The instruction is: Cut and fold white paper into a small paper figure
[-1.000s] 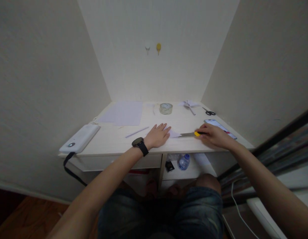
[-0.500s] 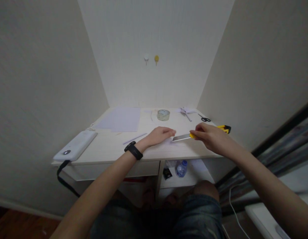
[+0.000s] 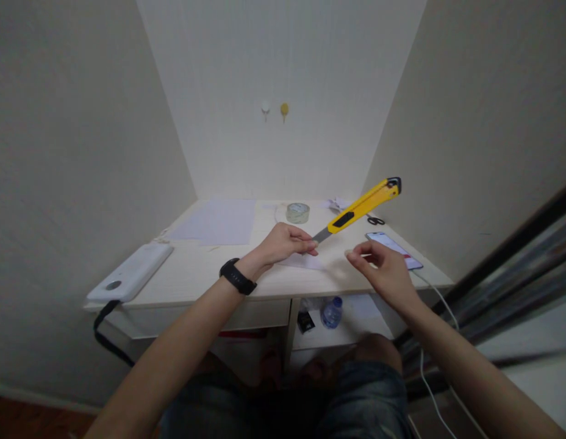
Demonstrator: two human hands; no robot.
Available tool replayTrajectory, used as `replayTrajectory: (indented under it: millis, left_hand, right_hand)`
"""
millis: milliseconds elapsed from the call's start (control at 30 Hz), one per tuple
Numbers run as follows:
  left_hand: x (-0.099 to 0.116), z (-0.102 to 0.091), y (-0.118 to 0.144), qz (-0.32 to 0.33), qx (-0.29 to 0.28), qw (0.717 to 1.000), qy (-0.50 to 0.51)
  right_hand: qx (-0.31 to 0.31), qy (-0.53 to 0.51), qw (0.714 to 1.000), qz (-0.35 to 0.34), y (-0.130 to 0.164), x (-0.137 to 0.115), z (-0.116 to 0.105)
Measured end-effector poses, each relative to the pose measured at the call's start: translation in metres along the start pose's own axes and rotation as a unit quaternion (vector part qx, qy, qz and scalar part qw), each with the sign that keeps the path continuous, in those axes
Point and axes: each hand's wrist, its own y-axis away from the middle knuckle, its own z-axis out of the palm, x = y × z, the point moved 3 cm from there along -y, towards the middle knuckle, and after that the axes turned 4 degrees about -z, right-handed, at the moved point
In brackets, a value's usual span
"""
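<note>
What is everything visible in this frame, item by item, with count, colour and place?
utility knife: 1, yellow, raised, blade end pinched by left hand
paper piece: 1, white, desk front
paper sheets: pale, desk back left
tape roll: 1, clear, desk back
scissors: 1, black, back right
phone: 1, right edge
power bank: 1, white, left edge
bottle: 1, shelf below
desk: 1, light wood
left hand: watch on wrist
right hand: free
</note>
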Motion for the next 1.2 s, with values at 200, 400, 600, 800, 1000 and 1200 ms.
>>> replayTrajectory:
  millis: [200,400,600,800,1000,1200]
  left_hand:
    - [0.005,0.016,-0.005,0.04,-0.065,0.99,-0.115]
    - [-0.003,0.019,-0.022,0.087,-0.064,0.959,-0.262]
    - [-0.009,0.022,-0.034,0.124,-0.045,0.913,-0.386]
    - [-0.031,-0.001,-0.032,0.17,-0.125,0.818,-0.535]
    - [-0.041,-0.003,-0.029,0.18,-0.175,0.782,-0.571]
    - [-0.04,0.003,-0.026,0.195,-0.166,0.748,-0.612]
  right_hand:
    - [-0.084,-0.357,0.918,0.151,-0.015,0.011,0.031]
    - [-0.059,-0.369,0.913,0.163,-0.016,0.033,0.031]
    - [-0.014,-0.351,0.921,0.168,-0.023,0.061,0.034]
    - [0.072,-0.335,0.922,0.18,-0.016,0.076,0.034]
    - [0.07,-0.349,0.908,0.219,-0.009,0.08,0.041]
    - [0.104,-0.366,0.886,0.264,-0.01,0.084,0.041]
